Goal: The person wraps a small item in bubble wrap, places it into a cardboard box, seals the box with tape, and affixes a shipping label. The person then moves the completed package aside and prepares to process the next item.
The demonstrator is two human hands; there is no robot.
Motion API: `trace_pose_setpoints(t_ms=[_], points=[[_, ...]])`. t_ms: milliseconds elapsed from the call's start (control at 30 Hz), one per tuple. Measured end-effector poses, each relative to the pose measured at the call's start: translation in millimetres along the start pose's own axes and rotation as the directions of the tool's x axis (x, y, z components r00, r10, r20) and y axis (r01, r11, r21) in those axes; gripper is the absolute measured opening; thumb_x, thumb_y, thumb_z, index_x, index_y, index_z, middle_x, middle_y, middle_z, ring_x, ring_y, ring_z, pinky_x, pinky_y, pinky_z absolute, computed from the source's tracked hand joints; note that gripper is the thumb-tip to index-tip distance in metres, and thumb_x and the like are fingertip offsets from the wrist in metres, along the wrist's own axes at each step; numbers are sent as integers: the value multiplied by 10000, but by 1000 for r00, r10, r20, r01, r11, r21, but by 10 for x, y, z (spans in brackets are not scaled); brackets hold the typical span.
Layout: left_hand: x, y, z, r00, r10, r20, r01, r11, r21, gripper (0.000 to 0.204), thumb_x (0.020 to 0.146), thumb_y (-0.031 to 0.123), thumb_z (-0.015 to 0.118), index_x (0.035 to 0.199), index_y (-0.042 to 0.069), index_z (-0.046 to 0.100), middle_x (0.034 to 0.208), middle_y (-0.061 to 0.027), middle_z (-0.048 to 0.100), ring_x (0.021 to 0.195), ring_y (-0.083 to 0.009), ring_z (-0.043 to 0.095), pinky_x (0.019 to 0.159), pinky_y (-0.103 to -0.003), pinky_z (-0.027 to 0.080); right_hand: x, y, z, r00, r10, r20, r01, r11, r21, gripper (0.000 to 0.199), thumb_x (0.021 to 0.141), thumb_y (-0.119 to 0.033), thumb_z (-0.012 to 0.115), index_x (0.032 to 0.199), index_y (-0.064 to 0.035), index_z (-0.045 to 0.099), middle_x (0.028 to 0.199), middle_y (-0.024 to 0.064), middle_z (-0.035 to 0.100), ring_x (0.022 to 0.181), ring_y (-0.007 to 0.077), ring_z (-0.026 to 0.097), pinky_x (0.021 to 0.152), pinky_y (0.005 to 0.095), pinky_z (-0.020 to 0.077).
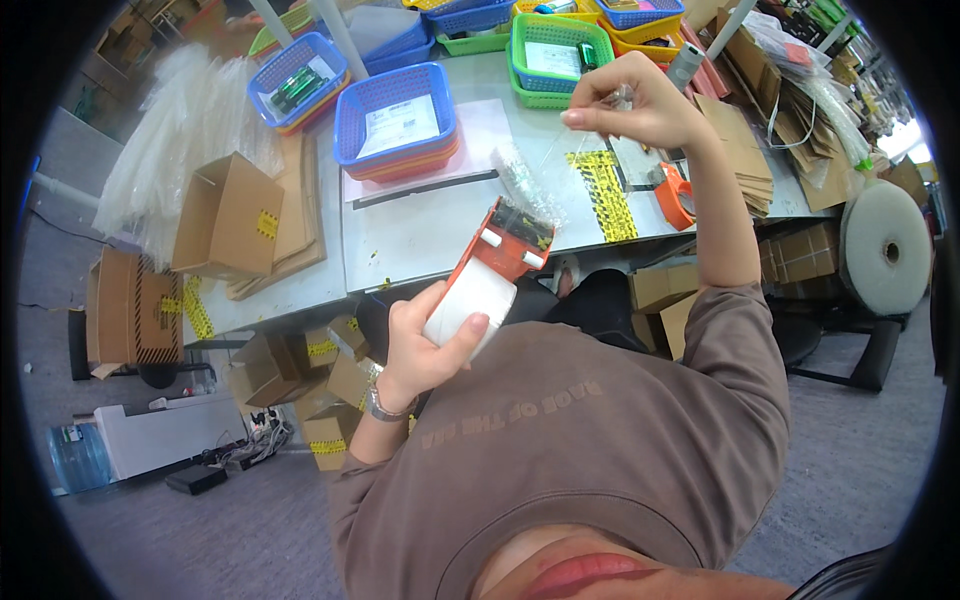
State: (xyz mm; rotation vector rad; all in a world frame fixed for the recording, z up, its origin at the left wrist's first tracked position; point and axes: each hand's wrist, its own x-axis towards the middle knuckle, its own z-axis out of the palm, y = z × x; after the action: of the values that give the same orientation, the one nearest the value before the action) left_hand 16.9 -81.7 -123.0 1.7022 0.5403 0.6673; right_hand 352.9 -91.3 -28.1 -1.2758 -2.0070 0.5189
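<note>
My left hand (425, 345) is wrapped round an orange tape dispenser (512, 250) with a wide white roll, held tilted over the table's near edge. Past its cutting end lies a bubble-wrapped bundle (525, 185) on the table; whether the two touch I cannot tell. My right hand (640, 105) is raised to the right with its fingers pinched together. Thin, clear strands like plastic tape run down from the fingers towards the bundle, and a crumpled clear bit shows in the palm.
Stacked baskets with a blue one on top (395, 155) stand beyond my left hand. An open cardboard box (228, 218) is at the left. Another orange tape dispenser (675, 197) rests at the table's right, beside yellow-black tape strips (605, 195). A large foam roll (885, 248) stands at far right.
</note>
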Motion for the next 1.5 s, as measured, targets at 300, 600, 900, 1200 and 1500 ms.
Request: trace_pose_setpoints(t_ms=[300,600,900,1200,1500], points=[[-59,-48,-116,980,197,-27,-185,952,243,360,750,163,748,997,-81,654,661,-83,658,518,-115,621,481,-237,460,-217,665,263,916,329,230,-258,43,965,535,990,-522,378,843,-51,586,690,-55,395,505,22,288,441,196,205],[8,256,-350,955,275,108,-295,911,289,389,711,169,743,996,-83,657,649,-96,654,516,-165,645,489,-253,473,-332,201,181,969,-12,-246,-26,989,-149,316,918,-291,604,1139,-71,651,1262,92,604,1213,228,535,1044,395,380],[49,409,-357,920,338,201,-380,894,237,314,681,169,760,876,-55,657,621,-102,634,487,-197,634,480,-262,467,-206,-204,465,946,-324,23,322,944,73,207,743,-70,782,941,-45,727,960,83,714,887,219,689,758,301,549],[43,398,-351,914,356,196,-393,896,207,333,694,166,760,909,-66,659,652,-98,649,499,-183,638,485,-257,469,-235,-377,510,925,-380,3,376,914,-152,137,818,3,688,952,9,660,883,91,678,808,230,671,694,320,534],[82,426,-269,918,331,220,-381,889,255,267,704,161,769,814,-31,620,620,-89,610,485,-191,620,472,-270,451,-301,-475,469,998,-40,49,43,997,-61,90,917,-100,577,942,-14,596,780,84,626,662,231,617,596,320,484]])
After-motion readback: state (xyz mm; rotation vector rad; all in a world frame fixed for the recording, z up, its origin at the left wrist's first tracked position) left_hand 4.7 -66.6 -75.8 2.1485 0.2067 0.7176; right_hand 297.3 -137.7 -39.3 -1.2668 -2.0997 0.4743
